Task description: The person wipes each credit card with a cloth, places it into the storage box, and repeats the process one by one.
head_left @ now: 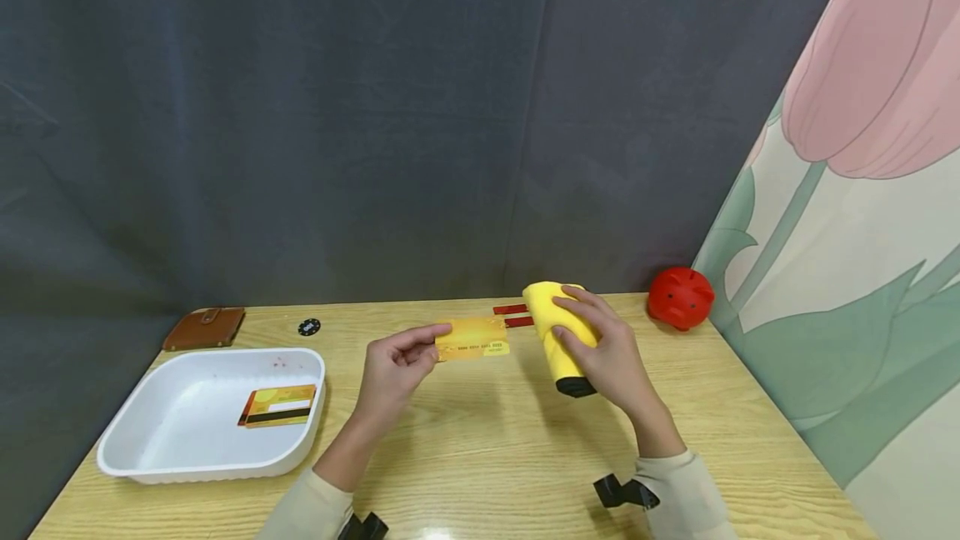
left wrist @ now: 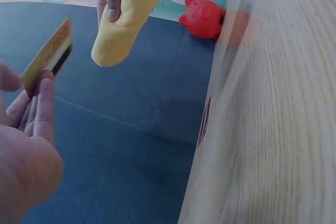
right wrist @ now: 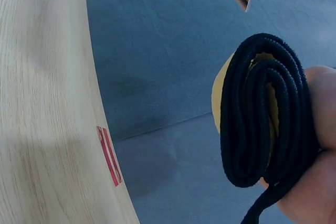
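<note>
card [head_left: 474,338] juts from pinching left fingers [head_left: 420,335], yellow cloth [head_left: 558,352] between gripping right fingers [head_left: 591,313].

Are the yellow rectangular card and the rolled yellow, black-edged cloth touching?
Apart: the head view shows pale wooden tabletop between the card and the cloth.

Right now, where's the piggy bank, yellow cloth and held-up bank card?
Red piggy bank [head_left: 681,300]: head view, its face.
Yellow cloth [left wrist: 123,27]: left wrist view, rolled side.
Held-up bank card [head_left: 473,337]: head view, printed side.

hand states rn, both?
Left hand: closed, pinching a yellow card by its edge.
Right hand: closed, gripping a folded yellow cloth with black edging.
</note>
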Action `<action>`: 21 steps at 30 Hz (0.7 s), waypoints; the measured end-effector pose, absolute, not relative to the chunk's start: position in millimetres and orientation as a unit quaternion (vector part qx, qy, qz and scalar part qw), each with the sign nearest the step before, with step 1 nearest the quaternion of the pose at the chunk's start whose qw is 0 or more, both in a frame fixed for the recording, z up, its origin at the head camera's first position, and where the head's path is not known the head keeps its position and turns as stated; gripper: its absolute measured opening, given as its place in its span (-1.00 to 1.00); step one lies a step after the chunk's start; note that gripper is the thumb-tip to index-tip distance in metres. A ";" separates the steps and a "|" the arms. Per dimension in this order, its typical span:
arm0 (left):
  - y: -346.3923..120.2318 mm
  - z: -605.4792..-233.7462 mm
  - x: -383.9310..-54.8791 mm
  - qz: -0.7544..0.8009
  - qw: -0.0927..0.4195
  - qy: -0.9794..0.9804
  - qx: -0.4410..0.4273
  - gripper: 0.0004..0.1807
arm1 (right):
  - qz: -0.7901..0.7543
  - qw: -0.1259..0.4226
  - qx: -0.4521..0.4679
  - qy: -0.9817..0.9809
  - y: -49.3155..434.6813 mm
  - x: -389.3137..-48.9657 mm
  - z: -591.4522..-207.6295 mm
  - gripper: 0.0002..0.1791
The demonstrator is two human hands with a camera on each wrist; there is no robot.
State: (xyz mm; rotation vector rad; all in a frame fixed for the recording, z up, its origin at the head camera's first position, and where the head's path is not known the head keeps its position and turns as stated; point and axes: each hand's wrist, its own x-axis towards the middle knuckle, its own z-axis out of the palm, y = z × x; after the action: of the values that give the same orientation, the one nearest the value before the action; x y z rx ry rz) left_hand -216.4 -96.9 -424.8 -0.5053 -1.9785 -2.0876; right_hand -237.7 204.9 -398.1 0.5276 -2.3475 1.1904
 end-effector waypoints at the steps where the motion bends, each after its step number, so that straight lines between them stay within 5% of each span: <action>1: -96.7 -424.3 -215.8 -0.707 0.120 -0.674 -0.177 -0.70 | 0.431 0.226 0.191 -0.852 205.0 -237.7 -397.8 -0.55; 6: -94.4 -421.9 -212.7 -0.685 0.148 -0.686 -0.198 -0.64 | 0.430 0.223 0.190 -0.854 205.3 -237.8 -397.2 -0.56; 21: -98.7 -421.2 -217.7 -0.742 0.105 -0.635 -0.187 -0.72 | 0.432 0.225 0.197 -0.850 205.0 -237.4 -398.2 -0.57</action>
State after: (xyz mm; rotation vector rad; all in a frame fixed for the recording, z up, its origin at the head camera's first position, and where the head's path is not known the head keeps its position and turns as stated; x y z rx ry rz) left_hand -217.7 -98.7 -421.2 -0.5516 -1.8712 -2.1879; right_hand -237.4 205.0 -398.2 0.5441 -2.3455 1.1923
